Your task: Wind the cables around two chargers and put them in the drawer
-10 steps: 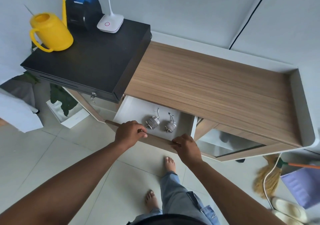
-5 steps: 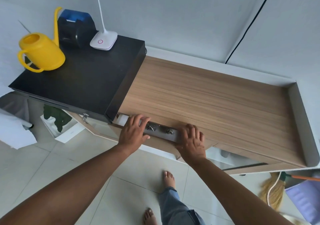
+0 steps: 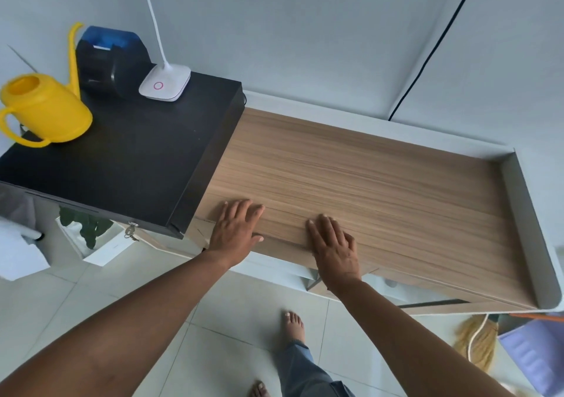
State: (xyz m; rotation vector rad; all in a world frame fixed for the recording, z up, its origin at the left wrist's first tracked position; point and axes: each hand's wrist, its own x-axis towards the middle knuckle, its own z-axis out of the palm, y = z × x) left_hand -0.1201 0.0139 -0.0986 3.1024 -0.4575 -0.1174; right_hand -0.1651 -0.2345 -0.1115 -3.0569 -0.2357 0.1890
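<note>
The left hand (image 3: 236,228) and right hand (image 3: 332,244) lay flat, holding nothing, at the table's (image 3: 381,183) front edge above the shut-looking drawer (image 3: 283,245), chargers unseen, presumably inside; only lifting away seemed left.

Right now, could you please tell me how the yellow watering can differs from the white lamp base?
The watering can is yellow; the lamp base is white with a pink ring. The watering can is tall and rounded, with a handle and a long thin spout; the lamp base is low and flat, with a thin neck rising out of view. Both stand on the black box.
</note>
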